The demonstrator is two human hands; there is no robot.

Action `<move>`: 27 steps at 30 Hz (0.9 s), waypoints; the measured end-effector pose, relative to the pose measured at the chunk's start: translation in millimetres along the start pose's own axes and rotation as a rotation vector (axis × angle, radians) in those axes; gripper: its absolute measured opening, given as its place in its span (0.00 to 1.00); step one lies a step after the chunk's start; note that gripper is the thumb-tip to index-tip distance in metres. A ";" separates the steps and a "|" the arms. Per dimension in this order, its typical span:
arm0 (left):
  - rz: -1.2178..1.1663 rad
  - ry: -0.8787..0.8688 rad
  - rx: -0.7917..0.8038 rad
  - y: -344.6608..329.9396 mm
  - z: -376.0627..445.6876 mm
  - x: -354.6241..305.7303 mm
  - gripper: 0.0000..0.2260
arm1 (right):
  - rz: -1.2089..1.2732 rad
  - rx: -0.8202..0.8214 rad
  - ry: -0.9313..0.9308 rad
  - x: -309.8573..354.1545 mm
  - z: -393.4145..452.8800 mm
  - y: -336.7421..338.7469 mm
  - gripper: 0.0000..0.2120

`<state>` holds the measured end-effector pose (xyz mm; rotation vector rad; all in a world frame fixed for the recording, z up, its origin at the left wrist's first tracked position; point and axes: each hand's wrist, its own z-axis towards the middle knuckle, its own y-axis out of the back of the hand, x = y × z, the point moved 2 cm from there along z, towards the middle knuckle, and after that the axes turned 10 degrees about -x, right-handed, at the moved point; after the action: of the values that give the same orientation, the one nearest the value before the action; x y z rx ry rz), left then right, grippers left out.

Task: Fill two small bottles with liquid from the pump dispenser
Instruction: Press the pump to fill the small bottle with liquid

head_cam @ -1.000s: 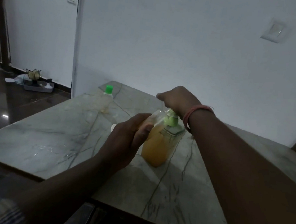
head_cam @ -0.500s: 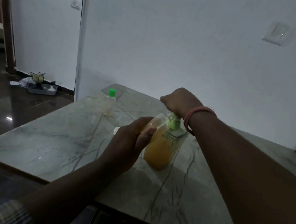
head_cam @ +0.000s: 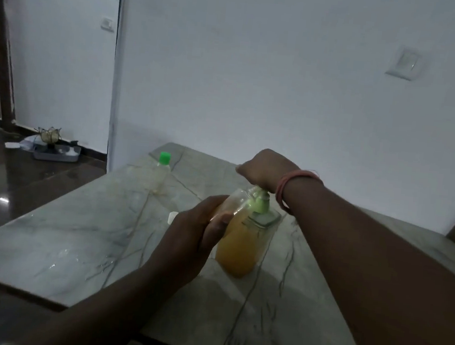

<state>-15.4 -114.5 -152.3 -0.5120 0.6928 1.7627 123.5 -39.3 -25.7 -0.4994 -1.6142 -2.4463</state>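
- Green-capped small bottle (head_cam: 159, 172) stands near the marble table's (head_cam: 47, 241) far left corner, well apart from the work.
- A white cap (head_cam: 172, 217) lies just left of the left hand (head_cam: 195, 238), which curls round an open small bottle (head_cam: 233, 205) tilted toward the nozzle.
- Pump dispenser (head_cam: 244, 243), amber-filled, stands mid-table; right hand (head_cam: 265, 167) presses its head, fingers curled over it.
- Judgement: keep the mouth under the spout and press slowly to avoid spills.

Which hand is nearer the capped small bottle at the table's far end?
Left. The left hand holds an open bottle nearer the capped small bottle; the right hand sits atop the pump dispenser, farther right.
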 end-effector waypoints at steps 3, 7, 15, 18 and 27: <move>0.000 0.007 -0.004 -1.0 0.3 3.7 0.21 | 0.072 -0.034 -0.013 -3.7 -0.6 -3.6 0.14; -0.014 0.023 -0.007 -0.4 1.0 3.0 0.22 | 0.003 0.020 -0.026 -4.3 2.8 -6.4 0.13; -0.027 0.020 -0.012 0.4 -0.7 2.9 0.20 | 0.040 0.052 -0.063 -6.9 0.9 -9.9 0.12; -0.018 0.033 -0.014 -0.3 -0.4 2.7 0.16 | -0.044 0.027 -0.044 -3.2 4.4 -8.0 0.11; -0.053 0.020 -0.016 -2.8 -0.9 6.1 0.22 | 0.081 0.002 -0.080 -9.6 -1.0 -8.5 0.13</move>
<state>-14.5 -110.2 -157.5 -0.5547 0.6742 1.7166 129.5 -37.2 -36.8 -0.6564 -1.5930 -2.3938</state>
